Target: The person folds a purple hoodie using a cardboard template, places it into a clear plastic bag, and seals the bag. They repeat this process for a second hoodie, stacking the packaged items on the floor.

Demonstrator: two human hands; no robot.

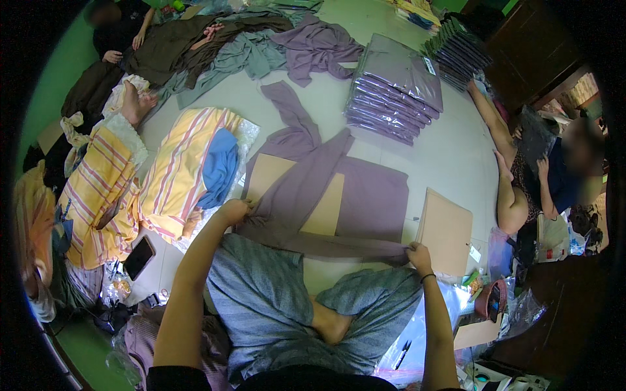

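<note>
Mauve garment (303, 171) spread at dial centre, cardboard sheet (266, 174) showing between folds.
Left hand (236, 212) has fingers clamped on cloth at 9 o'clock; right hand's (420, 255) pinch the near edge at 4, probably keeping it taut; cardboard presumably adds stiffness.

Mauve garment (301, 176): matt, creased cloth is seen | tan board (324, 212): smooth, matt, paper-like surface is shown | wrapped stack (394, 85): folded cloth is covered by glossy clear plastic | floor (450, 166): smooth finish with soft shine is seen | striped fabric (179, 169): matt, wrinkled cloth is shown
</note>
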